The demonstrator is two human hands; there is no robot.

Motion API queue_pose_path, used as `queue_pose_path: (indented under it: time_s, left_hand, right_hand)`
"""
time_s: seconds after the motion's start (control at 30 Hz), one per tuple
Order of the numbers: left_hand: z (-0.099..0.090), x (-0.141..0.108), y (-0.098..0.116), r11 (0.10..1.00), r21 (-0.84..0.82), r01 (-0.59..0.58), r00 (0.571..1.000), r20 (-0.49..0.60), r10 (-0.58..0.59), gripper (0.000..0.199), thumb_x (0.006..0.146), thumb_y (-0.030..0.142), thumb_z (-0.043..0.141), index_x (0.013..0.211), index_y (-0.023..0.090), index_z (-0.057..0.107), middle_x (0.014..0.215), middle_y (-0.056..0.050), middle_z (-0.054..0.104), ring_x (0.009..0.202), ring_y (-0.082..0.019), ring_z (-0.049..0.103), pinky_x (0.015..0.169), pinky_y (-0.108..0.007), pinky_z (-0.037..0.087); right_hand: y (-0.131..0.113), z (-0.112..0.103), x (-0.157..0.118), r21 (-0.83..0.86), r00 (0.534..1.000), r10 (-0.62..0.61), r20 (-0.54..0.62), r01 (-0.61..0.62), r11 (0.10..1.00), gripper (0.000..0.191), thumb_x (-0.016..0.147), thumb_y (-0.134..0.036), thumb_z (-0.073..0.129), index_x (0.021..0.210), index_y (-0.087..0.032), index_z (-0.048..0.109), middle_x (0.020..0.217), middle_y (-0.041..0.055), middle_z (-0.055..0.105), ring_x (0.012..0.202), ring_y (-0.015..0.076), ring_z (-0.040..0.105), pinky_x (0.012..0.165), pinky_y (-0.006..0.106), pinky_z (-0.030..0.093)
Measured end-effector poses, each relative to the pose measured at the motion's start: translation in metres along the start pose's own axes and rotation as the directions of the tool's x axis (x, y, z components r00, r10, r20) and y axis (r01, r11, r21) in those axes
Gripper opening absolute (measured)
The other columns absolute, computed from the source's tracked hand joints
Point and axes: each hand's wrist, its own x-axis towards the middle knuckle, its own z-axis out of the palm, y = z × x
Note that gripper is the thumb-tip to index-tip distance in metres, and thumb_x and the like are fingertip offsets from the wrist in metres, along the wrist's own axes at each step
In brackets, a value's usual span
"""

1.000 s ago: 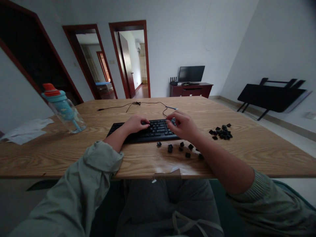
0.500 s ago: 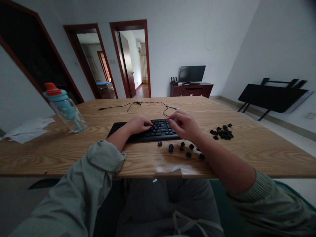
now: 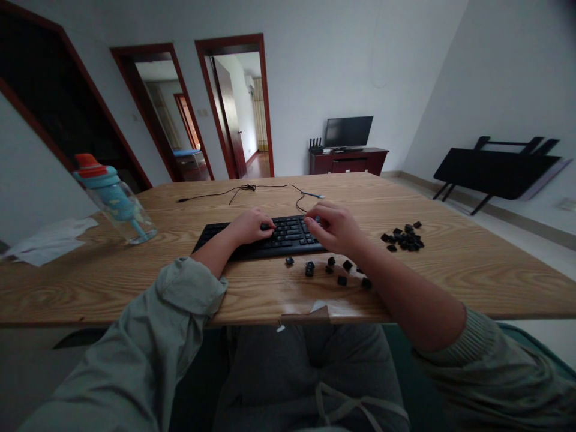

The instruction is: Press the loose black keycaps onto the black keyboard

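Observation:
A black keyboard [image 3: 290, 233] lies on the wooden table in front of me, with some of its keys covered by my hands. Over its left half rests my left hand [image 3: 252, 227], fingers curled and thumb drawn in against them; a dark spot shows between the tips, too small to name. My right hand [image 3: 332, 227] is bent over the keyboard's right end, thumb and forefinger close together at the keys. What these fingertips hold, if anything, is hidden. Several loose black keycaps [image 3: 342, 280] lie between the keyboard and the table's front edge, some beside my right forearm.
A pile of black keycaps [image 3: 407, 240] lies to the right on the wooden table [image 3: 468, 270]. The keyboard's cable [image 3: 274, 186] runs behind it. At left stand a clear bottle with a blue and red lid [image 3: 119, 201] and white tissue [image 3: 49, 240].
The whole view has shifted slightly. Both hands keep nearly the same places and grips on the keyboard; the loose keycaps lie as before.

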Motion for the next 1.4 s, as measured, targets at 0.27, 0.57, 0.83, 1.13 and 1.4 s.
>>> queue_pose_path:
  time_s: [0.27,0.57,0.83,1.13,1.4]
  left_hand:
    - [0.003,-0.001,-0.004,0.998,-0.067,-0.009,1.0,-0.001,0.009,0.021,0.088,0.029,0.061,0.098,0.02,0.077,0.101,-0.003,0.076,0.093,-0.019,0.065,0.095,-0.035,0.042]
    - [0.0,0.0,-0.006,0.998,-0.027,-0.059,0.996,0.07,0.061,0.024,0.088,0.027,0.058,0.1,0.021,0.078,0.108,-0.005,0.074,0.099,-0.019,0.065,0.099,-0.034,0.043]
    - [0.002,-0.002,0.002,0.999,0.039,-0.024,0.998,0.067,0.022,0.037,0.077,0.009,0.051,0.103,0.019,0.076,0.11,-0.005,0.071,0.107,-0.02,0.06,0.103,-0.033,0.044]
    - [0.012,-0.007,0.0,0.999,0.039,0.037,0.998,0.052,-0.039,0.048,0.077,0.013,0.044,0.113,0.016,0.074,0.122,-0.007,0.065,0.115,-0.021,0.057,0.108,-0.033,0.041]
    - [0.009,-0.014,0.004,0.993,0.101,0.068,0.993,0.095,-0.077,0.051,0.077,0.016,0.044,0.119,0.02,0.072,0.127,-0.006,0.064,0.117,-0.023,0.056,0.109,-0.036,0.041]
  right_hand:
    - [-0.001,-0.002,0.0,-0.004,0.999,0.019,0.028,-0.019,1.0,0.024,0.092,-0.028,0.051,0.074,-0.015,0.061,0.068,0.0031,0.055,0.064,0.0132,0.049,0.061,0.029,0.035]
    - [-0.003,0.002,0.0,0.004,0.998,0.047,0.042,-0.048,0.999,0.027,0.092,-0.03,0.051,0.071,-0.016,0.06,0.064,0.0014,0.053,0.06,0.0121,0.046,0.059,0.028,0.033]
    - [0.021,-0.095,0.002,-0.089,0.926,0.366,0.099,-0.358,0.93,0.031,0.09,-0.041,0.056,0.083,-0.015,0.071,0.07,0.0058,0.063,0.061,0.0137,0.049,0.058,0.029,0.036]
    - [0.1,-0.195,-0.107,-0.581,0.52,0.823,0.226,-0.606,0.543,0.033,0.09,-0.026,0.056,0.114,-0.01,0.072,0.105,0.0173,0.071,0.074,0.0161,0.061,0.07,0.032,0.043]
    - [0.098,-0.183,-0.137,-0.677,0.496,0.835,0.238,-0.532,0.509,0.043,0.088,-0.04,0.055,0.124,-0.02,0.068,0.11,0.0081,0.072,0.074,0.0179,0.063,0.067,0.031,0.044]
